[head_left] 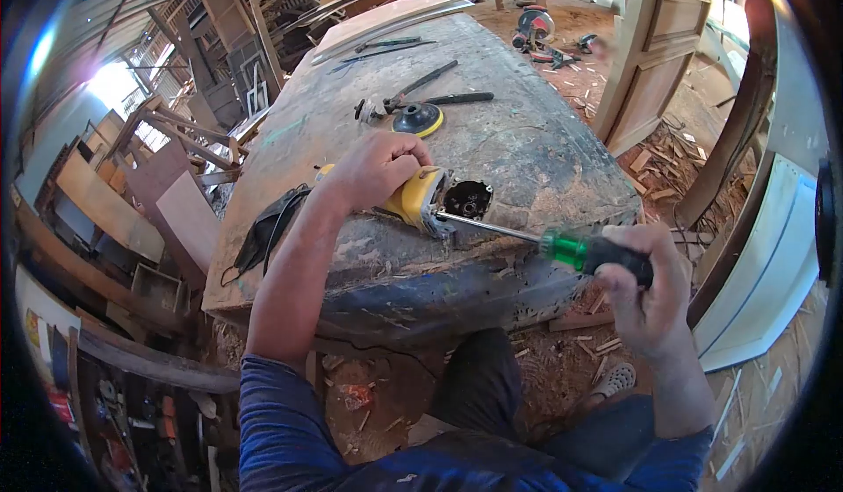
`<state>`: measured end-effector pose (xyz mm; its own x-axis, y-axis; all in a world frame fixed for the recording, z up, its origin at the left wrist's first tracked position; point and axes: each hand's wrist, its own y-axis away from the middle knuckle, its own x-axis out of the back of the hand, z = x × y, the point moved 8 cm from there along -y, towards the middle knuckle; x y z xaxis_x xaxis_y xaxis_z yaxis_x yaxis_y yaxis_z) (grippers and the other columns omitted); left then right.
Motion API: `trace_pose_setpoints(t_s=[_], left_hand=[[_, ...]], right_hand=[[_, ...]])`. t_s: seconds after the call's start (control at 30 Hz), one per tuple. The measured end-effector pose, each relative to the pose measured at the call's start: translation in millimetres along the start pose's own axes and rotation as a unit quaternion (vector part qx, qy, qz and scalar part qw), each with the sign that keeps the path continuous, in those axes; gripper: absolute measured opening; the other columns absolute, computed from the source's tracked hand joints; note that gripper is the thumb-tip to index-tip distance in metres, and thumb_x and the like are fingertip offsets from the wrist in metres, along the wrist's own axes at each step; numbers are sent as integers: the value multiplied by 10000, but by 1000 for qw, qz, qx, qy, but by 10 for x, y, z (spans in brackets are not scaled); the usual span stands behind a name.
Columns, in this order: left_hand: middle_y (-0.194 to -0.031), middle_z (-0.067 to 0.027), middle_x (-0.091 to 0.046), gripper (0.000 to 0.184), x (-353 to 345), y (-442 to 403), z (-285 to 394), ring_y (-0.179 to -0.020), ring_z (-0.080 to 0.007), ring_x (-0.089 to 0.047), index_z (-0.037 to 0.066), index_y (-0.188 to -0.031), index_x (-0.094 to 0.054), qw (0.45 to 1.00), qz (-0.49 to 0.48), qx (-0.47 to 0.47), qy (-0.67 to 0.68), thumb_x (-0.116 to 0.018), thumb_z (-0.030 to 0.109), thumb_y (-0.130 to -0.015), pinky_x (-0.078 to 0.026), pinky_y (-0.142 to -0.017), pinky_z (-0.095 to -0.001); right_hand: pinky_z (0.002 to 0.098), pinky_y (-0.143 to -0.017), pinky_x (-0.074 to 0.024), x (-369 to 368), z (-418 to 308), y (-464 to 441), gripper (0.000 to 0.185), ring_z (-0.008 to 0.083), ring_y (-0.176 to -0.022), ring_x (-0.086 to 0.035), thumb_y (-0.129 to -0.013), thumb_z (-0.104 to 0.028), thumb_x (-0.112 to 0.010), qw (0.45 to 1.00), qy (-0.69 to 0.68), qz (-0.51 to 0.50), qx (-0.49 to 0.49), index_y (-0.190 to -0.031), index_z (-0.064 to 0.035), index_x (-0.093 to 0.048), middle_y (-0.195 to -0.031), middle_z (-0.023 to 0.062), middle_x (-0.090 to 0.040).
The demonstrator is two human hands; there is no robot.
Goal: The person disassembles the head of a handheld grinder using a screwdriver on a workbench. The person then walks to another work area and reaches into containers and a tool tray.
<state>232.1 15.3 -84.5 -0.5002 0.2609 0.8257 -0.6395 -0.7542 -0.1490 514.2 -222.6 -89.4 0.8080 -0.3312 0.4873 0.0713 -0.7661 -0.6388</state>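
Note:
A yellow power tool body [411, 197] lies on the worn workbench [544, 132], its front end facing right. My left hand [384, 169] is closed around its top. Held in my right hand [648, 286] is a screwdriver [566, 248] with a green and black handle. Its metal shaft points left, and the tip meets the front edge of the tool body. Beside that end sits a dark round part [467, 200] with an open inside. Farther back on the bench are a black and yellow backing pad [418, 121] and a pair of pliers or pincers [439, 93].
A black cloth-like item [268, 227] lies left of the tool body. Boards [395, 18] are stacked at the bench's far end. A wooden panelled door [659, 53] stands to the right. A miter saw [534, 28] is on the floor behind, among wood scraps.

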Motion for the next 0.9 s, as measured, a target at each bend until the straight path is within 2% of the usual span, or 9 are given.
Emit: trace_pose_setpoints(t_s=[0.13,0.17,0.37,0.5,0.6,0.67,0.73,0.8,0.9], left_hand=[[-927,-62,-728,323,-23,-29,-51,-877,-147,-631,-14,-1023,-766,999,-33,11,23,-549,159,-857,-512,-825,-308],[-938,-58,-735,321,-16,-35,-45,-887,-145,-633,-16,-1020,-766,999,-42,18,23,-550,155,-855,-514,-836,-304],[-861,-40,-693,324,-24,-31,-64,-815,-138,-605,9,-1045,-778,999,7,-3,33,-542,135,-861,-497,-776,-314],[-826,-27,-652,327,-10,30,2,-798,-130,-588,24,-1064,-786,999,31,-23,29,-530,123,-885,-479,-755,-322],[-841,-40,-669,338,0,86,30,-812,-139,-605,27,-1085,-790,999,42,-5,20,-529,136,-899,-492,-770,-324],[-858,-48,-681,339,-5,80,34,-831,-144,-617,28,-1093,-788,998,52,-14,12,-531,150,-908,-500,-789,-326],[-876,-57,-695,341,6,84,20,-853,-150,-631,28,-1098,-787,999,52,-9,9,-532,164,-916,-509,-810,-327],[-898,-65,-709,343,-7,87,10,-878,-155,-644,30,-1102,-786,999,41,10,12,-532,177,-925,-516,-834,-328],[-910,-69,-714,341,-10,84,5,-889,-159,-651,31,-1099,-787,999,42,-6,17,-533,180,-927,-519,-849,-330]], right_hand=[[385,-808,-589,-30,-360,61,391,297,-937,-711,-971,-140,-864,975,19,23,222,-1298,-45,-673,-1229,213,-699],[393,-813,-592,-37,-414,59,423,293,-960,-705,-965,-137,-866,973,40,22,225,-1325,-47,-665,-1198,192,-694],[413,-823,-579,-26,-220,88,421,298,-948,-694,-970,-144,-847,999,38,5,1,-1332,-68,-646,-1060,132,-651],[421,-802,-566,26,-379,25,380,325,-876,-663,-976,-107,-836,984,40,22,174,-1304,-76,-647,-1044,169,-652],[410,-818,-564,19,-330,7,370,319,-911,-667,-969,-98,-842,985,31,47,160,-1290,-97,-659,-1048,165,-642],[410,-835,-559,20,-154,61,367,313,-930,-661,-953,-81,-853,999,-36,37,-5,-1270,-122,-674,-1058,141,-633],[419,-868,-559,-26,-47,109,352,320,-975,-667,-963,-95,-849,996,-50,19,-77,-1267,-129,-676,-1089,137,-635],[436,-915,-563,-71,1,144,328,338,-1048,-687,-999,-141,-829,998,-10,-6,-56,-1282,-119,-665,-1143,151,-648],[448,-934,-566,0,-296,77,309,353,-1099,-700,-1060,-228,-773,989,39,-11,139,-1288,-64,-646,-1195,190,-667]])
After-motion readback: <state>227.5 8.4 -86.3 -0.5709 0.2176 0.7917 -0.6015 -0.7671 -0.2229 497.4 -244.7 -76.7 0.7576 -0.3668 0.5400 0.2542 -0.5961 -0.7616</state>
